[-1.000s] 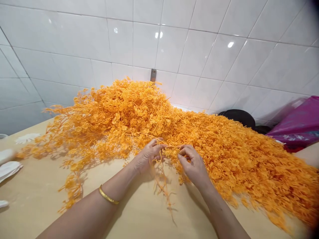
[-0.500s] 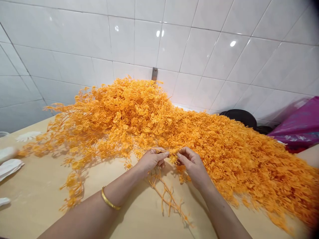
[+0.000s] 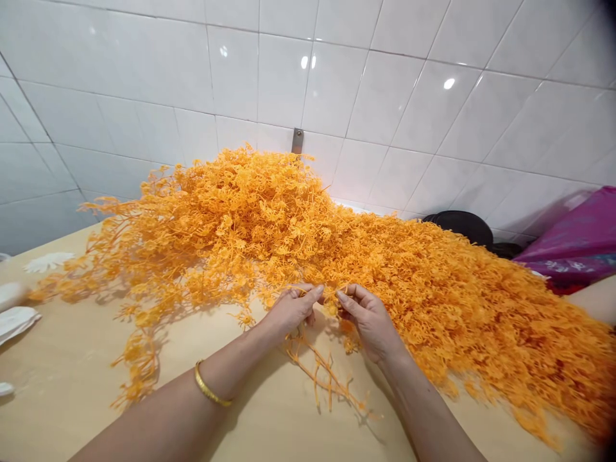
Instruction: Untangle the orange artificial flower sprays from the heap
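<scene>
My left hand (image 3: 297, 308) is closed, thumb against the fingers, on an orange artificial flower stem (image 3: 327, 371). Its bare branching lower part hangs below that hand over the table, towards me. Close by on the right, my right hand (image 3: 366, 316) pinches with thumb and forefinger at the stem's flowered end, where small orange blossoms (image 3: 332, 303) show between the hands. The exact grip point is partly hidden by the fingers. Just behind both hands rises a large heap of the same orange artificial flowers (image 3: 274, 218), stretching far to the right.
The pale wooden table (image 3: 67, 372) runs back to a white tiled wall (image 3: 279, 70) with a metal bracket (image 3: 297, 141). White pieces (image 3: 17, 322) lie at the left. Black round objects (image 3: 459, 226), purple cloth (image 3: 572, 237) and another person's arm (image 3: 594, 299) are at the right.
The hanging branched end of the stem has swung slightly up and to the right. Both hands stay almost in place, with small finger movements.
</scene>
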Tool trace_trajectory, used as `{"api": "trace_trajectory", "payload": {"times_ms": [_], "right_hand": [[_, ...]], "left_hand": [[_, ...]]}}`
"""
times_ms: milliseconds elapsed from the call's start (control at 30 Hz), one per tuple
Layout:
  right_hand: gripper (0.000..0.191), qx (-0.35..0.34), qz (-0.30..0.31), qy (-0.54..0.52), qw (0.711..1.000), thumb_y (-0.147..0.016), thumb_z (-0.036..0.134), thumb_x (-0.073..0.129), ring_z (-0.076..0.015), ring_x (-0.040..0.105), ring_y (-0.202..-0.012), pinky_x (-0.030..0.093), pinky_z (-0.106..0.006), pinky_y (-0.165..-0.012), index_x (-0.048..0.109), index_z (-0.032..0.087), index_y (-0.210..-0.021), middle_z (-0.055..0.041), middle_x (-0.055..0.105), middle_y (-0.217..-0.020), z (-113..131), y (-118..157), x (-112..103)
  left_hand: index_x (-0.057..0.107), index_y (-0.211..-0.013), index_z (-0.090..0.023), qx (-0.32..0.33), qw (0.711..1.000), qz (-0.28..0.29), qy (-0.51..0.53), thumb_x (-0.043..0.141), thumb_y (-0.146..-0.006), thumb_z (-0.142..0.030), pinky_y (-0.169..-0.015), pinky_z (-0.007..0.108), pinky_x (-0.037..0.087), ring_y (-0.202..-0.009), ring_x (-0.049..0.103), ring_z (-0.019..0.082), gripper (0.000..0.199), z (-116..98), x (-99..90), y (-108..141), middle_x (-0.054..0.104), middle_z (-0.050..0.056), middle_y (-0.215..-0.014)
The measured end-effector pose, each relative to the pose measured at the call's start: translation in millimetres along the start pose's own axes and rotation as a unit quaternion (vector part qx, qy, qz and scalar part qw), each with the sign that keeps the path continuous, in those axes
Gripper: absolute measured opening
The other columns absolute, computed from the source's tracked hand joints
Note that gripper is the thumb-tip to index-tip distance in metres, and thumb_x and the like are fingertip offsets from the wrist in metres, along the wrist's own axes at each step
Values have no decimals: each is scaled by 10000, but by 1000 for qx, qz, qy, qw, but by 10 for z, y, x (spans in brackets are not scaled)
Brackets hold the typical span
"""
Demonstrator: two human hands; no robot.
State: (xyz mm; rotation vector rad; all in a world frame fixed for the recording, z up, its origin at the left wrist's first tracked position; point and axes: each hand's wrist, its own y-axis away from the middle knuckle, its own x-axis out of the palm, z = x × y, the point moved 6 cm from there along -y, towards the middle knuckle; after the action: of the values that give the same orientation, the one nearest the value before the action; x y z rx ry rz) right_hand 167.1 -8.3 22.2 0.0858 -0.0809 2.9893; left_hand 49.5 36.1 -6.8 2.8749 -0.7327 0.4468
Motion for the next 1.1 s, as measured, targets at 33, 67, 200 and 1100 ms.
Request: {"api": "trace_trajectory", "payload": {"times_ms": [33,67,200,1100], "right_hand": [[253,-7,-13,4,1000,-647,387,615,-82,411,-529,356,-217,-524,481,174,-625,37,438,-581,9,-8,-28],[256,-17,-28,8,999,-653,389,608,-85,406,-522,351,-222,-522,474,175,-614,38,428,-562,23,-12,-57],[265,-84,-124,60,987,-711,404,541,-89,389,-511,332,-229,-510,445,185,-598,37,408,-542,133,20,-184],[310,-107,-12,306,946,-722,433,507,-104,460,-568,352,-231,-534,578,149,-825,-27,569,-763,62,-4,129]], "left_hand": [[559,-556,-148,16,1000,2,-27,580,-661,-418,-455,205,322,-349,382,68,292,-20,-4,-1,345,-55,-315],[545,-541,-147,28,998,6,-47,565,-671,-429,-449,204,315,-346,377,66,311,-34,-4,-4,343,-54,-317],[483,-504,-154,39,997,37,-53,554,-673,-436,-413,197,276,-332,340,55,336,-15,32,-21,330,-59,-335],[474,-570,-147,-1,998,22,56,508,-731,-403,-533,223,394,-340,355,55,304,-9,-26,-31,262,-89,-323]]}}
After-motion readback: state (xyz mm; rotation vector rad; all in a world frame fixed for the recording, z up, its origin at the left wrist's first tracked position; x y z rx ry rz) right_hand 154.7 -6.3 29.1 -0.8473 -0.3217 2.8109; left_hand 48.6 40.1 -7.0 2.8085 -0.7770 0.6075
